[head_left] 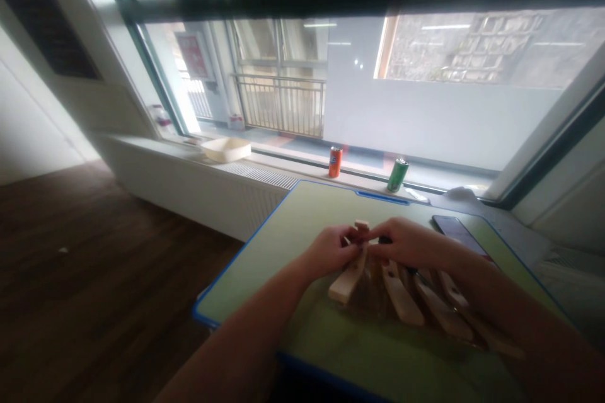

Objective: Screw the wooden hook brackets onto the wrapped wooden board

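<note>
Both hands meet over the middle of a green table with a blue rim (246,245). My left hand (331,252) is closed, pinching the upper end of a pale wooden piece (347,280) that slants down toward me. My right hand (409,242) is closed on the same spot from the right; a small dark thing shows between its fingers. Several more pale wooden pieces (401,296) fan out on the table under my right forearm, joined or loose I cannot tell.
A dark phone (456,230) lies on the table behind my right hand. On the window sill stand an orange can (335,162) and a green can (397,175); a cream tray (225,148) sits further left. Dark wood floor lies to the left.
</note>
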A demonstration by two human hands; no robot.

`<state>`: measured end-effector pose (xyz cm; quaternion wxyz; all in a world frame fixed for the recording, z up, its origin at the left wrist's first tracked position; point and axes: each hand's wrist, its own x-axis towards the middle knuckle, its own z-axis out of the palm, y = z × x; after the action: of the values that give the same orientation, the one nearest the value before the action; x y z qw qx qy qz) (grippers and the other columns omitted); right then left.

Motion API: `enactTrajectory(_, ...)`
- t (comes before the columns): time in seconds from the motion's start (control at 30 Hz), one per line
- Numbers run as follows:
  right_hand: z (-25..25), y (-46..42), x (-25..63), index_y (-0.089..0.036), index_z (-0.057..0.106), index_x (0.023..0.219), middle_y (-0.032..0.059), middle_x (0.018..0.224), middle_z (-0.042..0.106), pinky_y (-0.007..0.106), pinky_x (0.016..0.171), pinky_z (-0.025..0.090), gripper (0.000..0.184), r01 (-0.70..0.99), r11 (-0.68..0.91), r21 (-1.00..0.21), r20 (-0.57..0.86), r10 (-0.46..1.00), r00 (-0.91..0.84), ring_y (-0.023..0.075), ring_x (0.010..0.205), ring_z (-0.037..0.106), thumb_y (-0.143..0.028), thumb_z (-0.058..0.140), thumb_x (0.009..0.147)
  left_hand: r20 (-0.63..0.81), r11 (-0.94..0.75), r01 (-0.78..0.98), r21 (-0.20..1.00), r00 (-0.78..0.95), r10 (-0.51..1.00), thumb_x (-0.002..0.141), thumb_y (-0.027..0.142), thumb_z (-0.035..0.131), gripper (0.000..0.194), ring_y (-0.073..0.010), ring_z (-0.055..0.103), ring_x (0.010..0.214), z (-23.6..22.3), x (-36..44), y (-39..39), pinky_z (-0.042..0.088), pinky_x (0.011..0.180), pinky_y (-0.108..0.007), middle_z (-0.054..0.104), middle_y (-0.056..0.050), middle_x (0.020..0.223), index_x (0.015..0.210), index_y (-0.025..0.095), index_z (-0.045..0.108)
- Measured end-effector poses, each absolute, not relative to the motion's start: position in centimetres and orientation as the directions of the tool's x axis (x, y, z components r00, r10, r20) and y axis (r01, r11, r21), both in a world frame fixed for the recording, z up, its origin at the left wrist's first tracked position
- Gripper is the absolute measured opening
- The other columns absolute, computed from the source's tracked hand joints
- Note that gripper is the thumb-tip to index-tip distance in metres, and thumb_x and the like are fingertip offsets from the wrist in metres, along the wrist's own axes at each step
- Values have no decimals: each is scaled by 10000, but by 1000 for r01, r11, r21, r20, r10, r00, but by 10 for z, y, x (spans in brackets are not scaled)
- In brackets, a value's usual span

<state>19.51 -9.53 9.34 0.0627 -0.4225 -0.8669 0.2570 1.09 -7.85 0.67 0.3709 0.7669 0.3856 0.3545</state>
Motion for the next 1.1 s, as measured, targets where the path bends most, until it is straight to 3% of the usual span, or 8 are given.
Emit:
enactTrajectory(0.13, 95, -97, 198, -194, 690, 904, -1, 645, 630, 224, 503, 331, 307, 698, 531, -481, -102, 757, -646, 103, 523, 468, -361, 450, 809, 186, -360, 292, 886, 486, 854, 703, 151, 479, 216, -98, 515, 577, 11, 8, -78, 381, 517, -196, 599, -15, 697, 863, 122, 622)
enactTrajectory(0.37, 98, -97, 201, -172, 640, 724, 17, 606, 586, 232, 473, 305, 454, 752, 502, -427, -113, 795, -596, 106, 510, 445, -487, 339, 850, 182, -280, 87, 956, 575, 798, 606, 34, 451, 449, -112, 549, 694, 15, 7, -78, 455, 603, -217, 599, -46, 829, 1030, 120, 572)
enactTrajectory(0.63, 100, -99, 204, -171, 614, 656, 3, 553, 530, 232, 441, 274, 491, 765, 506, -399, -145, 789, -597, 92, 473, 390, -526, 330, 840, 197, -355, 108, 929, 666, 719, 655, 65, 529, 401, -110, 549, 713, 18, 1, -80, 424, 622, -217, 615, -35, 876, 1046, 144, 573)
enactTrajectory(0.8, 96, -97, 206, -177, 633, 717, 3, 572, 544, 233, 455, 281, 471, 738, 544, -399, -138, 760, -635, 93, 483, 395, -520, 336, 845, 179, -361, 135, 923, 678, 713, 676, 102, 561, 378, -111, 540, 688, 19, 1, -79, 417, 608, -213, 601, -16, 794, 1052, 140, 572)
enactTrajectory(0.97, 93, -97, 206, -178, 665, 735, 19, 589, 577, 236, 453, 278, 469, 738, 544, -399, -128, 764, -632, 98, 485, 416, -512, 354, 843, 195, -390, 165, 906, 655, 730, 718, 143, 555, 364, -127, 556, 724, 20, 2, -80, 424, 637, -225, 629, -46, 872, 1081, 141, 588)
enactTrajectory(1.1, 95, -98, 205, -207, 692, 885, 9, 599, 583, 231, 475, 295, 407, 707, 573, -415, -132, 731, -670, 95, 498, 428, -468, 382, 851, 233, -424, 202, 883, 596, 769, 783, 254, 534, 281, -172, 581, 831, 15, 6, -77, 433, 727, -260, 646, -71, 928, 1015, 133, 635)
